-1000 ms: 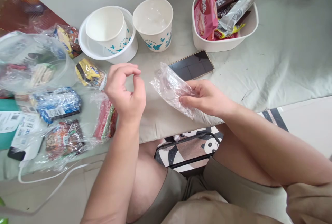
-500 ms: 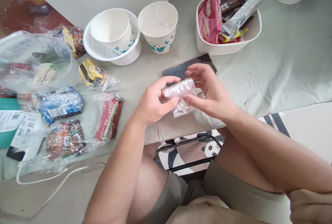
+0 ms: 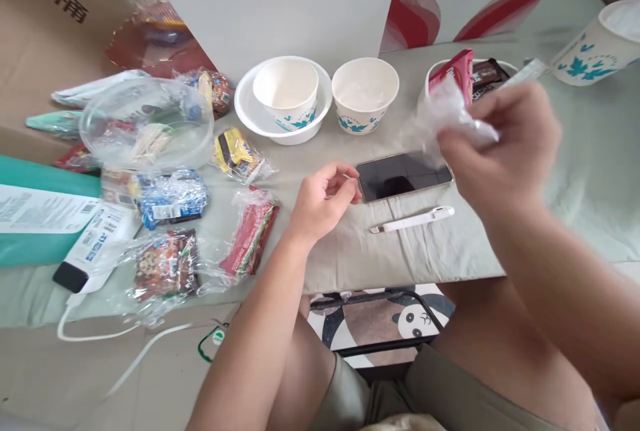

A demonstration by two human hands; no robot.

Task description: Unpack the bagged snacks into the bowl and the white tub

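Note:
My right hand point(image 3: 505, 144), blurred by motion, is raised over the right of the cloth. It grips a crumpled piece of clear plastic wrap point(image 3: 450, 118) that hangs in front of the snack tub. By the left end of a dark phone point(image 3: 405, 176) is my left hand point(image 3: 325, 198). Its fingers are curled with the thumb pressed against them; whatever they may hold is hidden. A slim white utility knife point(image 3: 413, 219) lies on the cloth just below the phone.
Behind the phone stand a paper cup point(image 3: 365, 101) and a white bowl point(image 3: 240, 108) with another cup inside. Wrapped snacks point(image 3: 173, 198) and a clear plastic tub point(image 3: 90, 131) crowd the left. A white tub point(image 3: 430, 71) of bars sits at right, near another cup point(image 3: 595, 51).
My right hand has lifted away to the right with the plastic wrap, parting from my left hand. The utility knife and more of the phone now show. The camera view has shifted.

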